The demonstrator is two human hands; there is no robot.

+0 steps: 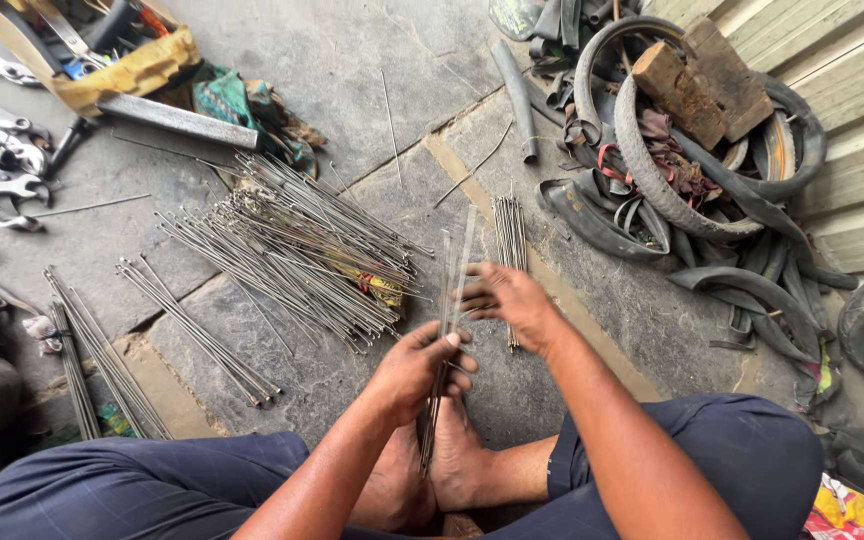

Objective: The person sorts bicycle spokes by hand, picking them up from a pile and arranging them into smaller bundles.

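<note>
Left hand [414, 372] clenched round upright spoke bundle [444, 340], ends levelled; right hand [508, 298] pinching tops. Loose spoke pile [302, 250] fanned on floor [352, 70].

I sit cross-legged, bare feet drawn in between my knees. My left forearm extends forward from lower centre; my left hand [417, 372] forms a closed grip, fingers curled, thumb on top. My right forearm crosses in from the lower right; my right hand [512, 300] is raised beyond the left, fingers pinched together, slightly blurred.
</note>
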